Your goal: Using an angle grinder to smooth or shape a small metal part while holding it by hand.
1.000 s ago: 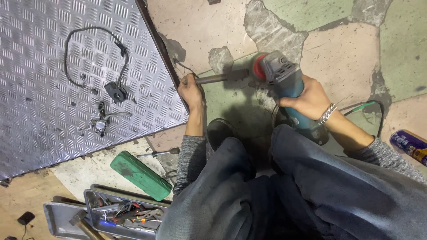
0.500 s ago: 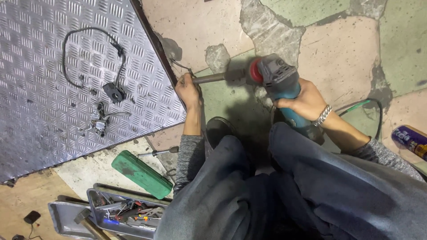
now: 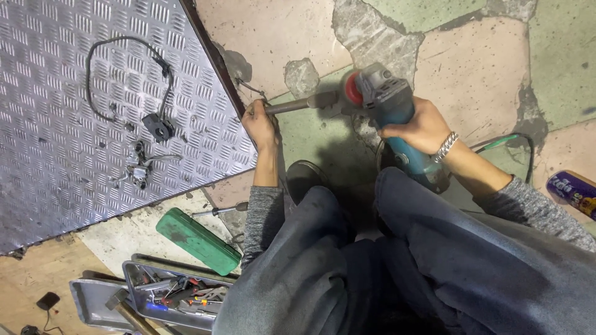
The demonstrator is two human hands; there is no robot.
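My left hand grips one end of a short dark metal rod that lies across the stone floor beside the edge of a checker plate. My right hand, with a metal bracelet at the wrist, is closed around the body of a teal angle grinder. The grinder's red-backed disc sits at the rod's far end. My knees in dark trousers fill the lower part of the view.
A black cable and small metal fittings lie on the checker plate. A green case, a screwdriver, and a metal tray of tools with a hammer sit at lower left. A can lies at right. A green cord trails behind the grinder.
The grinder has shifted left toward the rod's end, its disc now at the rod. My left hand keeps its hold on the rod.
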